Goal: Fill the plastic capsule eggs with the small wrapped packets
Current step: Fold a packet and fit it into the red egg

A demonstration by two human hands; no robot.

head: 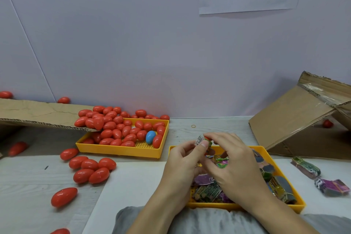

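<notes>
Capsule eggs [121,129], glossy red ovals of smooth plastic, heap in the perforated yellow tray [121,151] left of centre, with one blue egg [150,136] among them; I see more red ones loose on the pale wood-grain tabletop [38,176] at lower left. Both my hands meet at centre frame above a second yellow tray [266,154] of crinkly printed foil packets [207,193]. My left hand [182,165] pinches a small wrapped packet [199,140] and what looks like a red egg half [207,139], though I cannot tell for sure; my right hand [231,161] curls its fingertips onto the same piece. Corrugated cardboard flaps [296,119] lean at right and lie at left.
</notes>
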